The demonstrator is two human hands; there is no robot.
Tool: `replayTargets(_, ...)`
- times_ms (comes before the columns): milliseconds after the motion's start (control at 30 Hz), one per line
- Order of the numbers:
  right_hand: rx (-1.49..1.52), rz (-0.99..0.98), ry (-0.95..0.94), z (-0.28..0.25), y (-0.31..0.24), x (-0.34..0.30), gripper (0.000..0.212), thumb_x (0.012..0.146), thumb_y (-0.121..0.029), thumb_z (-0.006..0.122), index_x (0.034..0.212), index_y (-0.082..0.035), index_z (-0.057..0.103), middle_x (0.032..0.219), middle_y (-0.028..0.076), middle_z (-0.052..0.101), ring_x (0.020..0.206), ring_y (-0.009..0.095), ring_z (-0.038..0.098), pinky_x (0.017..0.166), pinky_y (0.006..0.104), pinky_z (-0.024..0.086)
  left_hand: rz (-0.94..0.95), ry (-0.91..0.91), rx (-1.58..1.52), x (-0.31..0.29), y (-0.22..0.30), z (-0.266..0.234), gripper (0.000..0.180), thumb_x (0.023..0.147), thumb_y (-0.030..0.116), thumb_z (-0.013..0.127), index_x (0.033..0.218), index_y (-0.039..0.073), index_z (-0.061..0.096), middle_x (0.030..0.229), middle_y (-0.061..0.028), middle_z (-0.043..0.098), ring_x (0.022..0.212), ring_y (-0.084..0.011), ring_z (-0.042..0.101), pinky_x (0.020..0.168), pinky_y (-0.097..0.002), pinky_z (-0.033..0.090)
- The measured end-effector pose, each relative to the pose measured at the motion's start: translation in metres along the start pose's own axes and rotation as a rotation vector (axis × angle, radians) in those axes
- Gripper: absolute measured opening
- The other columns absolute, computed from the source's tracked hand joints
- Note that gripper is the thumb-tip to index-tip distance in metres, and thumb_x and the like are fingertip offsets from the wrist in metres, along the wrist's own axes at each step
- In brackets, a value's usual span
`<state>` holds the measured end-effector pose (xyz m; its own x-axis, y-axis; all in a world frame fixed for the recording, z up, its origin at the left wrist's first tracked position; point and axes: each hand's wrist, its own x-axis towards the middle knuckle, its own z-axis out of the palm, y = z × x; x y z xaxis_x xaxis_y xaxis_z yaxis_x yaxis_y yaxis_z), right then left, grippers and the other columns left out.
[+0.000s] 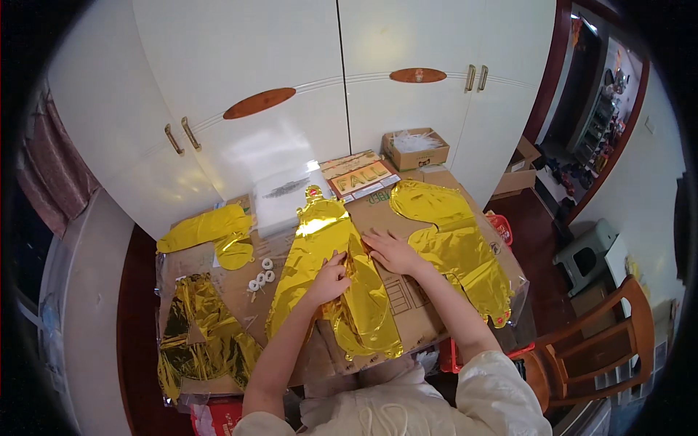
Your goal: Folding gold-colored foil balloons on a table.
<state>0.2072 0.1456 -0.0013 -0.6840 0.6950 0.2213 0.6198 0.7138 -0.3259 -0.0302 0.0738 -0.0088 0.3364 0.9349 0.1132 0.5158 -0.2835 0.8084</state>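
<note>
A flat gold foil balloon (313, 251), wide at the near end and narrow at the far end, lies in front of me on the cardboard. My left hand (331, 282) rests on its middle, index finger stretched out and the other fingers partly bent. Flat at the foil's right edge, my right hand (392, 253) has its fingers spread. Neither hand appears to grip anything. A curved gold foil balloon (462, 251) is spread out on the right. Another, folded gold balloon (203, 227) lies far left, and a crumpled gold balloon (200, 323) lies near left.
Several small white rolls (263, 276) sit left of the middle balloon. Behind are a white plastic stack (280, 203), a printed packet (361, 178) and a small carton (418, 161) of white strips. White cabinets (247, 43) stand beyond. At right are a wooden chair (631, 334) and grey stool (587, 251).
</note>
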Motion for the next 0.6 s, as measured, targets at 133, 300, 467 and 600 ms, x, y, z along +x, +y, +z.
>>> replayTargets(133, -0.055, -0.039, -0.041, 0.0, 0.001, 0.014, 0.05, 0.098, -0.033, 0.042, 0.144, -0.015, 0.036, 0.148, 0.005, 0.038, 0.14, 0.027, 0.028, 0.113, 0.0507, 0.022, -0.012, 0.012, -0.014, 0.0, -0.002, -0.003, 0.022, 0.076, 0.011, 0.061, 0.066, 0.0, 0.046, 0.144, -0.0283, 0.035, 0.126, -0.0375, 0.037, 0.1, -0.0426, 0.031)
replayTargets(300, -0.12, -0.035, -0.089, 0.006, 0.003, 0.016, 0.051, 0.097, -0.036, 0.041, 0.144, -0.018, 0.036, 0.149, 0.002, 0.037, 0.141, 0.025, 0.026, 0.113, 0.0518, 0.02, 0.016, 0.054, -0.044, 0.0, -0.003, -0.002, 0.019, 0.076, 0.008, 0.062, 0.068, 0.001, 0.046, 0.145, -0.0223, 0.038, 0.082, -0.0152, 0.055, 0.069, -0.028, 0.044)
replayTargets(467, -0.155, -0.047, -0.085, 0.009, 0.004, 0.016, 0.051, 0.097, -0.038, 0.04, 0.144, -0.018, 0.037, 0.15, 0.002, 0.036, 0.141, 0.025, 0.027, 0.113, 0.0528, 0.02, -0.037, 0.104, -0.102, 0.001, 0.006, -0.001, 0.016, 0.074, 0.008, 0.067, 0.073, 0.001, 0.053, 0.141, -0.0251, 0.04, 0.099, -0.0246, 0.054, 0.075, -0.0305, 0.046)
replayTargets(600, -0.154, -0.062, -0.073, 0.011, 0.004, 0.017, 0.051, 0.098, -0.039, 0.038, 0.144, -0.018, 0.037, 0.15, 0.001, 0.035, 0.141, 0.025, 0.028, 0.113, 0.0527, 0.02, 0.05, 0.224, 0.033, -0.002, 0.011, 0.0, 0.017, 0.072, 0.011, 0.072, 0.074, 0.002, 0.057, 0.131, -0.0211, 0.049, 0.089, -0.0226, 0.057, 0.075, -0.0321, 0.046)
